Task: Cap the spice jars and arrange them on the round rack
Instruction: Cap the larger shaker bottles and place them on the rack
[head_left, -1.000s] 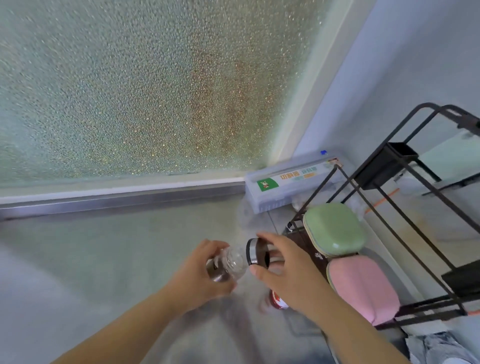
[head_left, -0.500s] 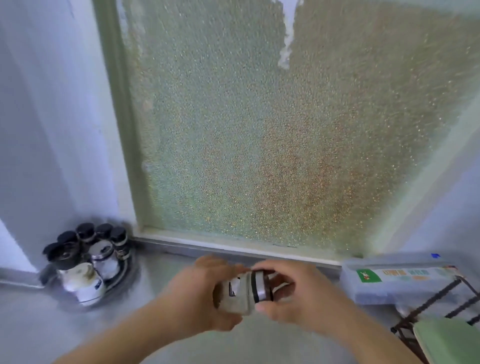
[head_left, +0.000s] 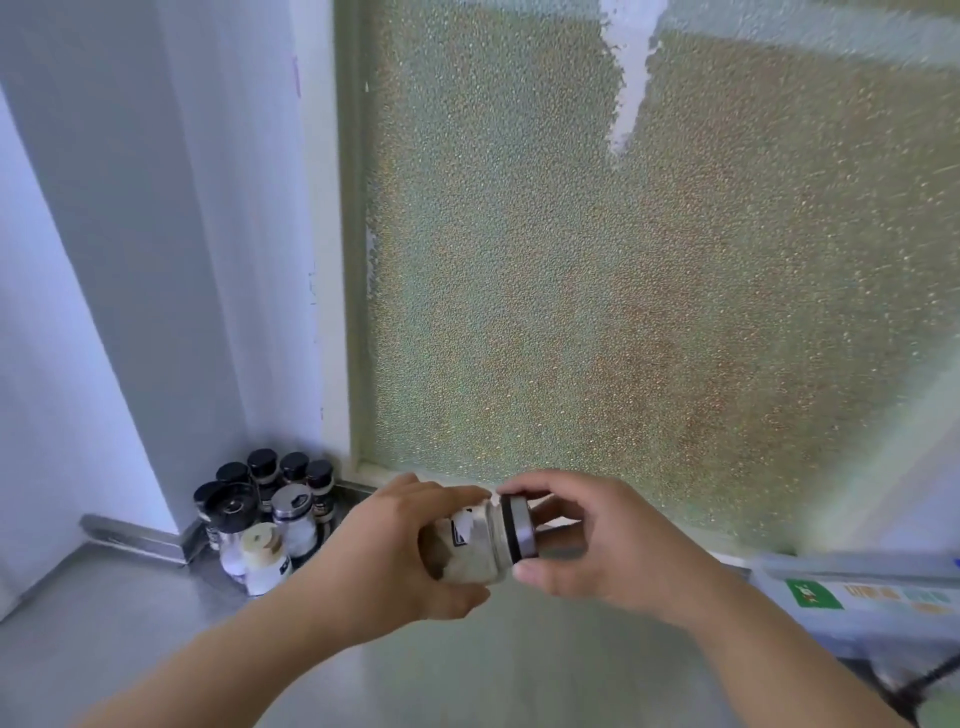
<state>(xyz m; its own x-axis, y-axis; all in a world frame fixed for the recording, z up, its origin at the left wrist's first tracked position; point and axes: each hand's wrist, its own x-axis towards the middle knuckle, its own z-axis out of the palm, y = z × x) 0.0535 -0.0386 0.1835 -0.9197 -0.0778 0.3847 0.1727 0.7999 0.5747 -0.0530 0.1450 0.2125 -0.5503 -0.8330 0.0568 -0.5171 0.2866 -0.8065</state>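
Observation:
A clear glass spice jar (head_left: 475, 545) with pale powder lies sideways in mid-air in front of me. My left hand (head_left: 400, 551) grips its body. Its silver and black cap (head_left: 518, 527) sits on the jar's mouth, and my right hand (head_left: 592, 545) pinches that cap between thumb and fingers. At the far left corner stands the round rack (head_left: 205, 564) holding several capped jars (head_left: 262, 525), most with black lids, one with a silver lid and one with a cream lid.
A frosted glass window (head_left: 623, 286) fills the back wall above a metal sill. A long plastic box (head_left: 857, 603) with a green label lies at the right. A black wire frame (head_left: 919, 686) pokes in at the lower right. Grey counter (head_left: 104, 623) spreads below.
The view has swung left, bringing the rack into sight and dropping the shelf frame out. The cap, held apart from the jar a second ago, now sits on the jar's mouth.

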